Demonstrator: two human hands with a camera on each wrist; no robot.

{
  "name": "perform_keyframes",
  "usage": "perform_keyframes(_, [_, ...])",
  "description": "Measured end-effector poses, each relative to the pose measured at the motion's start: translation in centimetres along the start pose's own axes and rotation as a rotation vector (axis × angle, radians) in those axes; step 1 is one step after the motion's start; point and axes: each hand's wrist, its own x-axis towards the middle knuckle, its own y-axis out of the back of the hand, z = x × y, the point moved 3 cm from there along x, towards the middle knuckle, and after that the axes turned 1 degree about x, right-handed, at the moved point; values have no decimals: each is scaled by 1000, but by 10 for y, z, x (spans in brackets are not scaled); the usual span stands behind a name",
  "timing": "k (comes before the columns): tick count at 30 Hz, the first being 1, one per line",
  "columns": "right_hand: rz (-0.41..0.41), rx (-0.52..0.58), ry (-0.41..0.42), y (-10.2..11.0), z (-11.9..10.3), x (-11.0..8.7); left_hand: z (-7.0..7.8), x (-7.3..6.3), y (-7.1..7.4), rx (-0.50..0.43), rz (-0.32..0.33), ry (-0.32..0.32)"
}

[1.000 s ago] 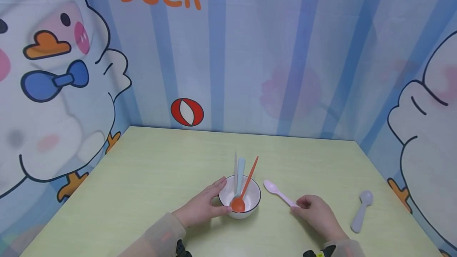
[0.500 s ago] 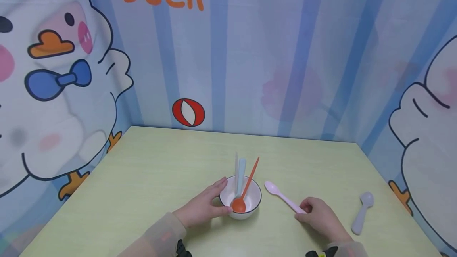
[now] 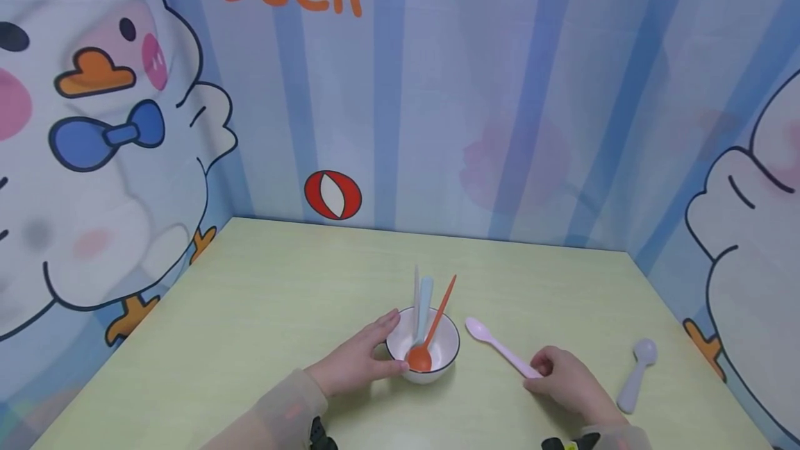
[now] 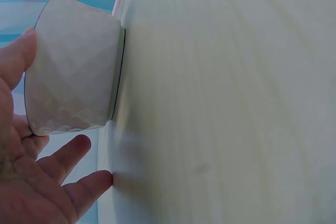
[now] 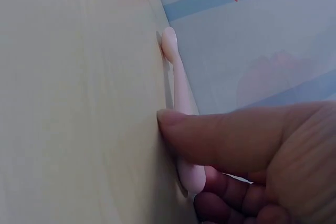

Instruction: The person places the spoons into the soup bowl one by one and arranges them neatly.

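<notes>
A pale pink, smooth plastic-looking spoon (image 3: 500, 347) lies aslant on the pale wood-grain worktop (image 3: 300, 276), its head pointing toward the far left corner. The right hand (image 3: 565, 384) pinches it narrowly near the handle's end, thumb across the handle, fingers curled behind; whether that end is lifted, I cannot tell. A greyish-lilac, thick-handled spoon (image 3: 632, 380) lies near the right edge. Left of the pink spoon, the left hand (image 3: 353, 363) spans wide, holding a white, faceted, dark-rimmed bowl (image 3: 432, 376) by its left side. An orange spoon (image 3: 419, 358), head down, leans inside with a light blue handle (image 3: 425, 301) and a thin pale handle (image 3: 417, 290). Beyond the far edge hangs a blue-striped duck-print backdrop (image 3: 437, 89).
</notes>
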Motion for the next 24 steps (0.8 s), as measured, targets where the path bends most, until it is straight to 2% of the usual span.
perform_keyframes(9, [-24, 49, -10, -1, 1, -1, -1, 1, 0, 9, 3, -3])
perform_keyframes(17, [-46, 36, -15, -3, 1, -1, -1, 1, 1, 4, 3, -13])
perform_keyframes(24, [-61, 86, -93, -4, 4, 0, -2, 1, -1, -13, 3, -22])
